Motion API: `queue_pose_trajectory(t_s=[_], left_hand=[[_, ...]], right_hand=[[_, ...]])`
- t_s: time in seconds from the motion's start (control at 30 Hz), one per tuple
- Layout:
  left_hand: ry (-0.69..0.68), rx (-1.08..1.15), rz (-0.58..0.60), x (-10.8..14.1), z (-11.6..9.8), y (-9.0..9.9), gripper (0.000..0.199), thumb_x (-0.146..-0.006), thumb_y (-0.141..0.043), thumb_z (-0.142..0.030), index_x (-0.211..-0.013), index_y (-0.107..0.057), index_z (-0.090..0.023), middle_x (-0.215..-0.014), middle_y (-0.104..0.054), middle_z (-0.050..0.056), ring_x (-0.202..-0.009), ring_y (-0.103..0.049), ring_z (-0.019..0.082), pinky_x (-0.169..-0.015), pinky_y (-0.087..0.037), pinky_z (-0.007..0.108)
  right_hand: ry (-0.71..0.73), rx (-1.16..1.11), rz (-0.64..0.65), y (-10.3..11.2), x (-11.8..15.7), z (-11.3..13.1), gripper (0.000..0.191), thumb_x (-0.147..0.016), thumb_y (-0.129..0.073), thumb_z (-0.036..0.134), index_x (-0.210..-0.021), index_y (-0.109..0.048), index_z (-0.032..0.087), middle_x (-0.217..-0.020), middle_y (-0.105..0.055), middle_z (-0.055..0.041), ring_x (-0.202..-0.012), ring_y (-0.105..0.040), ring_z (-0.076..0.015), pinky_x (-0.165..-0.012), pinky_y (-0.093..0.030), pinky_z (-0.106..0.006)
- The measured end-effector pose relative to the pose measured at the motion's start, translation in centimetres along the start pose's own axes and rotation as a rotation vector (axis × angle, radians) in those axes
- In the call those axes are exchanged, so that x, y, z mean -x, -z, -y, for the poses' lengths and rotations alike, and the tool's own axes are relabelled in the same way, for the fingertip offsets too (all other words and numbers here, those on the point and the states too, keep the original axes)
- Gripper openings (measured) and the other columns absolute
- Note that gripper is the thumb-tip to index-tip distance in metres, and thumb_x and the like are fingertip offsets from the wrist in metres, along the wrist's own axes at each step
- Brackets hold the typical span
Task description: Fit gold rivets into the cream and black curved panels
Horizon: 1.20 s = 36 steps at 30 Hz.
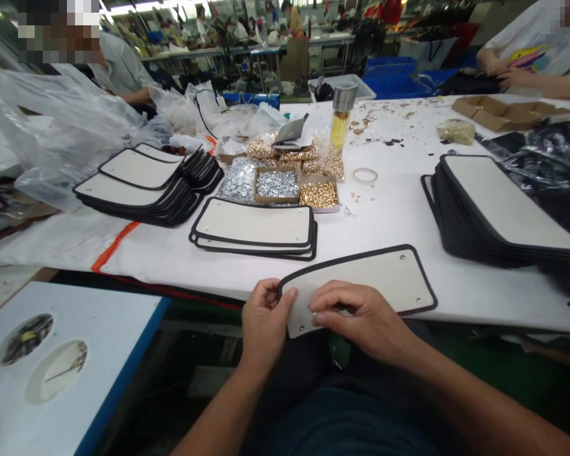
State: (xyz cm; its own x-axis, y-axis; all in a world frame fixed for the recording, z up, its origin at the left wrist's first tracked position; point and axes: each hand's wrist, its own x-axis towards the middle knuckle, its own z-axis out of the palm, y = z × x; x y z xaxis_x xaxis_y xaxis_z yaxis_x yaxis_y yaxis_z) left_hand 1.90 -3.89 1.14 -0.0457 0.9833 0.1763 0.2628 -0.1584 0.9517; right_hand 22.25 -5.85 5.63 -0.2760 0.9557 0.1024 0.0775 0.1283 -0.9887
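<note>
A pale panel with black edging lies partly over the table's front edge, with metal eyelets near its corners. My left hand pinches the panel's left end between thumb and fingers. Over the panel, close to its lower left eyelet, my right hand holds a small metal piece between thumb and forefinger. Just behind lies a short stack of similar panels. Beyond it are a box of silver rings and a box of gold eyelets.
Taller panel stacks stand at the left and right. Farther back are a glass bottle, a tape ring, plastic bags and an open carton. Two people sit across the table.
</note>
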Motion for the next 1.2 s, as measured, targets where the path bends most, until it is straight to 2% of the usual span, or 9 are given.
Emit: queue_pose_trajectory(t_s=[0.1, 0.23, 0.33, 0.43, 0.67, 0.87, 1.03, 1.13, 1.2], left_hand=[[-0.165, -0.125, 0.051, 1.8, 0.6, 1.0, 0.01, -0.088, -0.08, -0.024, -0.087, -0.07, -0.02, -0.079, -0.072, 0.0, -0.073, -0.068, 0.014, -0.069, -0.054, 0.023], [-0.407, -0.231, 0.159, 2.5, 1.1, 2.5, 0.012, -0.086, -0.076, -0.01, -0.084, -0.073, -0.022, -0.082, -0.074, 0.001, -0.076, -0.069, 0.014, -0.072, -0.054, 0.024], [-0.537, -0.287, 0.211, 2.7, 1.1, 2.7, 0.02, -0.086, -0.071, -0.002, -0.091, -0.072, -0.022, -0.091, -0.076, 0.004, -0.081, -0.071, 0.015, -0.073, -0.057, 0.024], [-0.613, -0.321, 0.254, 3.1, 1.1, 2.7, 0.026, -0.086, -0.067, 0.003, -0.095, -0.069, -0.021, -0.101, -0.077, 0.006, -0.09, -0.074, 0.016, -0.079, -0.061, 0.026], [-0.611, -0.354, 0.213, 4.0, 1.2, 2.3, 0.026, -0.084, -0.069, 0.005, -0.095, -0.065, -0.019, -0.099, -0.076, 0.009, -0.095, -0.075, 0.019, -0.085, -0.063, 0.03], [-0.603, -0.364, 0.197, 4.1, 0.9, 2.1, 0.033, -0.086, -0.073, 0.0, -0.115, -0.069, -0.016, -0.097, -0.077, 0.009, -0.088, -0.073, 0.019, -0.081, -0.062, 0.031], [-0.542, -0.35, 0.214, 3.7, 0.6, 2.1, 0.018, -0.09, -0.074, -0.006, -0.105, -0.073, -0.017, -0.092, -0.075, 0.007, -0.081, -0.071, 0.016, -0.075, -0.059, 0.027], [-0.463, -0.288, 0.28, 3.2, -0.3, 2.3, 0.012, -0.091, -0.074, -0.009, -0.1, -0.074, -0.017, -0.088, -0.073, 0.004, -0.079, -0.069, 0.014, -0.072, -0.055, 0.024], [-0.341, -0.188, 0.368, 2.7, -1.1, 2.6, 0.01, -0.092, -0.073, -0.011, -0.1, -0.076, -0.018, -0.088, -0.073, 0.003, -0.081, -0.069, 0.014, -0.073, -0.054, 0.023]], right_hand=[[-0.039, 0.103, -0.014, -1.2, 1.5, -2.0, 0.007, -0.091, -0.074, 0.022, -0.089, -0.08, 0.022, -0.091, -0.077, -0.0026, -0.084, -0.071, -0.016, -0.074, -0.056, -0.027], [-0.104, 0.163, -0.115, -0.1, 2.0, -3.8, 0.007, -0.087, -0.077, 0.021, -0.094, -0.08, 0.021, -0.076, -0.074, 0.0006, -0.067, -0.066, -0.0129, -0.061, -0.051, -0.023], [-0.045, 0.153, -0.027, 0.9, 1.9, -4.0, 0.004, -0.088, -0.08, 0.023, -0.085, -0.078, 0.021, -0.08, -0.076, -0.0002, -0.073, -0.069, -0.0134, -0.069, -0.054, -0.023], [0.008, 0.123, 0.051, 1.6, 2.0, -4.1, 0.003, -0.091, -0.08, 0.025, -0.09, -0.081, 0.023, -0.087, -0.079, -0.0014, -0.081, -0.073, -0.0147, -0.076, -0.057, -0.024], [0.02, 0.169, 0.105, 2.0, 2.3, -4.6, 0.002, -0.092, -0.08, 0.023, -0.092, -0.081, 0.023, -0.086, -0.078, -0.0007, -0.078, -0.073, -0.0128, -0.073, -0.057, -0.021], [0.032, 0.166, 0.134, 2.0, 2.2, -4.3, 0.002, -0.093, -0.078, 0.021, -0.092, -0.08, 0.022, -0.086, -0.077, -0.0004, -0.079, -0.073, -0.0119, -0.074, -0.057, -0.02], [0.035, 0.146, 0.138, 2.0, 2.2, -4.3, 0.004, -0.094, -0.077, 0.019, -0.095, -0.08, 0.023, -0.089, -0.077, -0.0006, -0.082, -0.073, -0.0123, -0.077, -0.057, -0.021], [0.022, 0.13, 0.155, 2.0, 2.2, -4.3, 0.007, -0.095, -0.075, 0.019, -0.098, -0.08, 0.023, -0.093, -0.078, -0.0013, -0.086, -0.073, -0.0127, -0.08, -0.057, -0.022], [0.013, 0.113, 0.158, 2.0, 2.1, -4.2, 0.007, -0.096, -0.075, 0.02, -0.098, -0.08, 0.024, -0.093, -0.078, -0.0014, -0.087, -0.073, -0.0127, -0.08, -0.056, -0.022]])
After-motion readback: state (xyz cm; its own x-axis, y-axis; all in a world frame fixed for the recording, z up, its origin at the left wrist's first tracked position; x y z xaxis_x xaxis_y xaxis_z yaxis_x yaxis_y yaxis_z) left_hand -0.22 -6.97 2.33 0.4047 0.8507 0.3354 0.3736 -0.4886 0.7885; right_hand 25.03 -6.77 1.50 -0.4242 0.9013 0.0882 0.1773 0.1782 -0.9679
